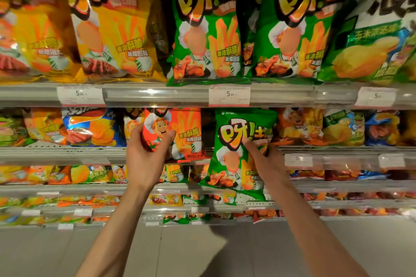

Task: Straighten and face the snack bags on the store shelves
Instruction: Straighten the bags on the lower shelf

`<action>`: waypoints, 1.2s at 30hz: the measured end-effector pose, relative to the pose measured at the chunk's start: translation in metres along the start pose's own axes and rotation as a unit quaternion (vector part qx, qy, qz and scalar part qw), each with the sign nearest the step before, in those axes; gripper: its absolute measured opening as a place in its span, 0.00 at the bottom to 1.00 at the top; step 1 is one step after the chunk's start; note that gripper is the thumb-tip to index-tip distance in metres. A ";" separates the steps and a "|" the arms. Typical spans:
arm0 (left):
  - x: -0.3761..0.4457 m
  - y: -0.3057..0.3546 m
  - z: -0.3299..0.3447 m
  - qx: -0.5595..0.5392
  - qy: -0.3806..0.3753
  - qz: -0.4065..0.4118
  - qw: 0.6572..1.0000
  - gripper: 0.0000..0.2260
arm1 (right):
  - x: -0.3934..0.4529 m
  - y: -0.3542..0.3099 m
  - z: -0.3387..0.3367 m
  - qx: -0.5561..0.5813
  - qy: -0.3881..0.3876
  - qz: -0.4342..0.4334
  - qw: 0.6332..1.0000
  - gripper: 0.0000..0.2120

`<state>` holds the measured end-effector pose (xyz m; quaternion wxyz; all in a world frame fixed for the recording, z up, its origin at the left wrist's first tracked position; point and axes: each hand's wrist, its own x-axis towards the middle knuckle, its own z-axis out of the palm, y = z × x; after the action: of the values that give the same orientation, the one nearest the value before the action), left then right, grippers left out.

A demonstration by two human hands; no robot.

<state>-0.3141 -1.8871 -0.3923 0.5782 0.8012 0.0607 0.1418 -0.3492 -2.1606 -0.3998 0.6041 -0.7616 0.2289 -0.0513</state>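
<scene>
Right hand [263, 159] pinches a green snack bag [238, 155], held upright in front of the second shelf's front edge [337, 149], thumb on its face. Left hand [146, 150] curls round a red snack bag [180, 132] standing at that edge, nearer the gap between the two bags. Price label [229, 95] reads "5.90"; bags read "呀!土豆".
</scene>
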 end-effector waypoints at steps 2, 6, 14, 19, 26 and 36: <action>-0.004 0.000 -0.017 -0.010 0.016 -0.003 1.000 0.34 | 0.005 -0.007 0.011 -0.011 -0.004 -0.006 1.000 0.18; -0.008 -0.005 -0.043 -0.016 0.020 -0.010 1.000 0.30 | 0.016 -0.021 0.037 -0.012 -0.011 -0.017 1.000 0.41; -0.008 -0.008 -0.034 0.012 0.022 -0.013 1.000 0.25 | 0.033 -0.052 0.084 0.049 -0.028 -0.006 0.998 0.44; -0.005 -0.009 -0.031 0.004 0.022 -0.007 1.000 0.25 | 0.019 -0.026 0.067 0.059 -0.094 -0.079 0.991 0.12; -0.005 -0.007 -0.037 0.003 0.033 -0.011 0.999 0.33 | 0.027 -0.012 0.070 0.041 -0.062 -0.093 0.993 0.16; -0.003 -0.001 -0.047 -0.003 0.025 -0.017 1.000 0.30 | 0.062 -0.020 0.093 -0.020 -0.087 -0.121 0.989 0.20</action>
<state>-0.3309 -1.8453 -0.3797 0.5816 0.7942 0.0886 0.1519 -0.2552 -2.0998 -0.4177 0.5957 -0.7972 0.0830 -0.0527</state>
